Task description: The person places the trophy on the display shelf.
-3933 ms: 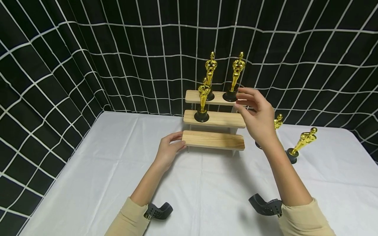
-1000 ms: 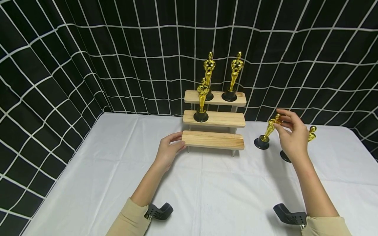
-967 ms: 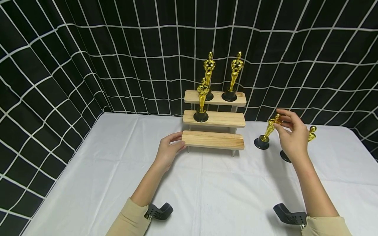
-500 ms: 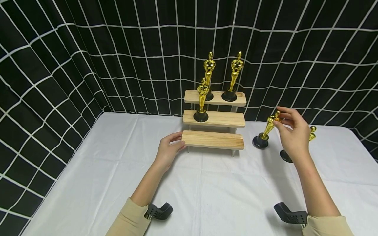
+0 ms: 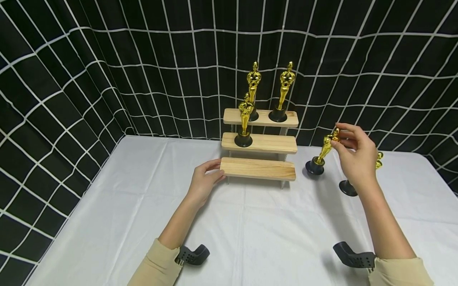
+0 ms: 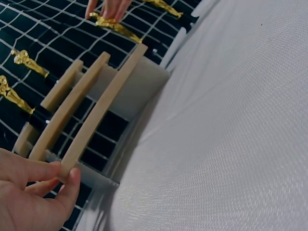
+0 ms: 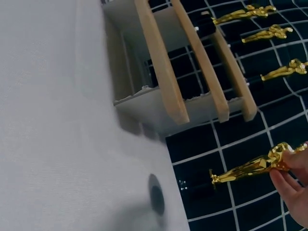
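My right hand pinches a gold statuette by its upper body; its round black base hangs tilted over the white cloth. In the right wrist view a shadow lies apart below that base. My left hand grips the left end of the lowest board of a three-step wooden display stand, thumb in front, as the left wrist view also shows. Two statuettes stand on the top step, one at the right and one further left. Another statuette stands at the left of the middle step.
Another statuette stands on the white-clothed table behind my right hand and wrist, mostly hidden. A black curtain with a white grid hangs close behind the stand and along the left side. Black wrist mounts stick out from both sleeves.
Earlier my right hand was by the top step's right statuette; it then moved right and took hold of a statuette on the table. That statuette has now risen slightly. My left hand stays put.
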